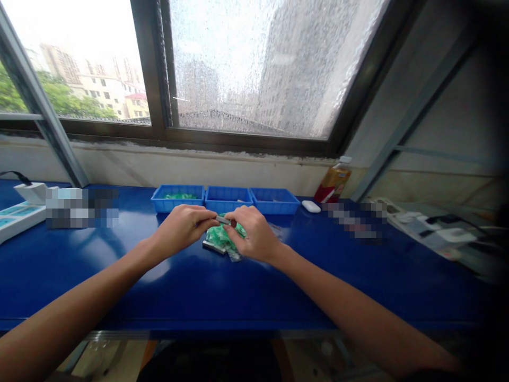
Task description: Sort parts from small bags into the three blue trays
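Between my two hands is a small grey bar-shaped piece [223,220], held above the blue table. My left hand [183,227] pinches its left end, fingers closed. At the other end, the thumb and fingers of my right hand [254,231] grip it. Just below lies a heap of green pieces in clear plastic [222,239], partly hidden by my right hand. A second bar, dark with a pale top [213,248], rests on the table at the heap's front left. The exact kind of the small piece is too small to tell.
Three blue bins [228,197] stand in a row behind my hands; green pieces [180,196] lie in the left one. Right of them are a white rounded case [310,206] and a bottle [336,180]. A power strip [24,215] sits at the far left of the blue table [170,297].
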Demonstrator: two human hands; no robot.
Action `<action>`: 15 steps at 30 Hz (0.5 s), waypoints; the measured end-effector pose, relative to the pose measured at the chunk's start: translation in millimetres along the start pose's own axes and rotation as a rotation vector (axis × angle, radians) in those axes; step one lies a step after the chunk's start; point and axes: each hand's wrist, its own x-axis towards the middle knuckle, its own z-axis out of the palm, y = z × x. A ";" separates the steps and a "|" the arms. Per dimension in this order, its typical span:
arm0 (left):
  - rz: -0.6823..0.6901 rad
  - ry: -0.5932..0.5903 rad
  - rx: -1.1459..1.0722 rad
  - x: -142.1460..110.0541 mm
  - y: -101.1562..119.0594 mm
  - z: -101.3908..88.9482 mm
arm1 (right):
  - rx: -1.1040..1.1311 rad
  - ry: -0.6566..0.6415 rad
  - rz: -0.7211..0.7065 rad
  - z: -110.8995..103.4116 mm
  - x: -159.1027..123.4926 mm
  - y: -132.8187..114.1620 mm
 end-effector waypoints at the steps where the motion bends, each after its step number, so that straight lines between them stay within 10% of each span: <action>1: 0.004 0.015 0.000 -0.1 -0.7 0.3 | -0.023 0.008 -0.011 0.2 0.0 0.0; 15: -0.046 0.006 -0.088 0.2 -0.3 3.4 | 0.067 0.014 0.107 2.8 0.2 -0.8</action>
